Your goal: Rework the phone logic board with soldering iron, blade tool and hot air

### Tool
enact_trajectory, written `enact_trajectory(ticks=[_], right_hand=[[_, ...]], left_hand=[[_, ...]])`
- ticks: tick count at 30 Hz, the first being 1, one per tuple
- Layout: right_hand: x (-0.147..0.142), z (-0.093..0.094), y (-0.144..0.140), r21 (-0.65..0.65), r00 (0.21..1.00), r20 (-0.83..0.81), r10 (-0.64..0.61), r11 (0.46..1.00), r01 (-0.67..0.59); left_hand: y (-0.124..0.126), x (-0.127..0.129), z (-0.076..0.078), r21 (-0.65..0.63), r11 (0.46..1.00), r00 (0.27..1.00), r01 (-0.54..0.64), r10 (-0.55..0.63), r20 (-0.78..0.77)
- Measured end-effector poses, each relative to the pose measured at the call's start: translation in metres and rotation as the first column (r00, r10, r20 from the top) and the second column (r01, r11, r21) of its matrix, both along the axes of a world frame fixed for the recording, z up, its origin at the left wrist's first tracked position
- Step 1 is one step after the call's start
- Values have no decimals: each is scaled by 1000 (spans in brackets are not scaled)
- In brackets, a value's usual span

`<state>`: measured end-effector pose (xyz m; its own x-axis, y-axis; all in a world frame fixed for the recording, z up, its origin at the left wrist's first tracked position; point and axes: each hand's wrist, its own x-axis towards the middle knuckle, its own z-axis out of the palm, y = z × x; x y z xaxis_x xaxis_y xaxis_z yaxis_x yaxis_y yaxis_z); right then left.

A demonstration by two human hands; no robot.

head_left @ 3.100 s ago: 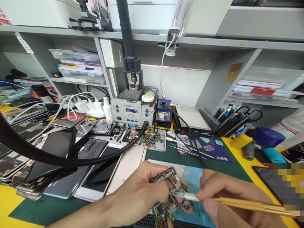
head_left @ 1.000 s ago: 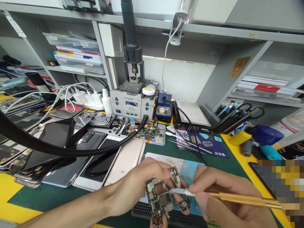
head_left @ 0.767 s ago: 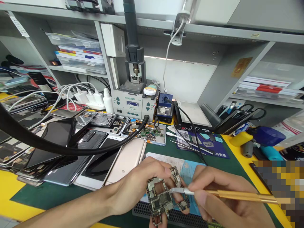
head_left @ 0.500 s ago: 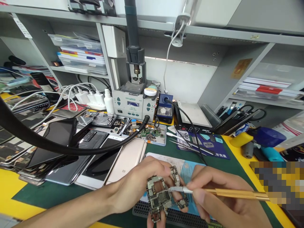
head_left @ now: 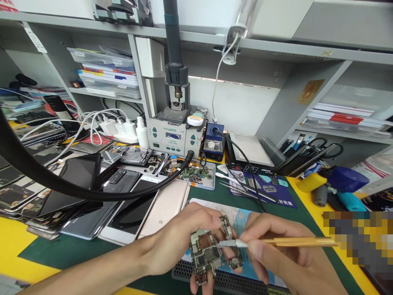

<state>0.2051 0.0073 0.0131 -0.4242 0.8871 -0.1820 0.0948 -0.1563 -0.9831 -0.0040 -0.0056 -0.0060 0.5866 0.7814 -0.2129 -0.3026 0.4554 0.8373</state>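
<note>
My left hand (head_left: 181,237) grips a phone circuit board (head_left: 206,255), with the thumb on its upper edge and fingers behind and below it. The board is irregular, with open gaps and metal shields. In my right hand (head_left: 285,246) is a slim tool with a golden handle (head_left: 303,241) and a silvery-white tip section, pinched between thumb and index finger like a pen. Its tip meets or hovers over the board's inner edge; I cannot tell which. Beneath both hands lie a blue and white mat (head_left: 245,221) and a black perforated strip (head_left: 221,282).
Several phones (head_left: 166,209) lie to the left, crossed by a thick black hose (head_left: 123,196). Behind stand a hot air station (head_left: 175,135) and a tray of small boards (head_left: 199,176). Tweezers (head_left: 239,188) rest on a purple sheet (head_left: 285,198). A flat heating plate (head_left: 248,149) sits back right.
The golden handle has swung slightly, its rear end a little higher. The board stays in my left hand almost unmoved. The whole view has shifted slightly.
</note>
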Motion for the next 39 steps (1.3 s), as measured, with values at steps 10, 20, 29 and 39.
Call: enact_trajectory(ticks=[10,20,29,39], right_hand=[[6,-8,5,20,988,-131,80,997,-78],[9,-7,5,34,994,-108,14,999,-10],[5,-1,3,12,992,-123,34,999,-33],[14,-8,9,219,984,-17,178,961,-170]], left_hand=[[-1,1,1,57,998,999,7,-10,40],[-4,-3,8,143,990,996,-6,18,-85],[-8,-6,4,262,964,969,37,29,-244],[-9,-7,-6,298,954,969,41,35,-246]])
